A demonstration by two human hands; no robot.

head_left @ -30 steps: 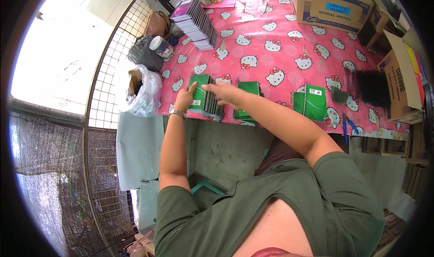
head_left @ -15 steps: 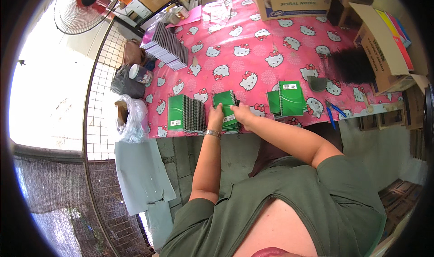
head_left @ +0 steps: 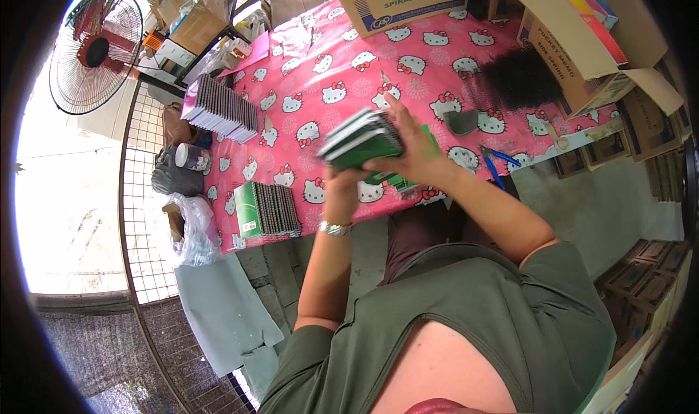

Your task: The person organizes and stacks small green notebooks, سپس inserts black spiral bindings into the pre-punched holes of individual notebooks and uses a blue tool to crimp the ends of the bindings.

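Toward the far left, a block of purple-covered spiral notebooks (head_left: 222, 109) stands on the pink plastic tablecloth printed with white cat faces (head_left: 349, 79). Nearer, still on the left, a row of green-covered notebooks with black wire spirals (head_left: 269, 210) sits along the table's near edge. In the middle, my left hand (head_left: 342, 187), a little blurred, clasps the near lower side of a thick bundle of green-covered spiral notebooks (head_left: 364, 143) — tilted above the cloth, white page edges showing in layers between dark bands, a glossy green cover facing me. My right hand (head_left: 419, 155) presses the bundle's right side, forefinger extended far; the other fingers' hold I cannot tell. To the right lie blue-handled pliers (head_left: 495, 165) — jaws hard to make out.
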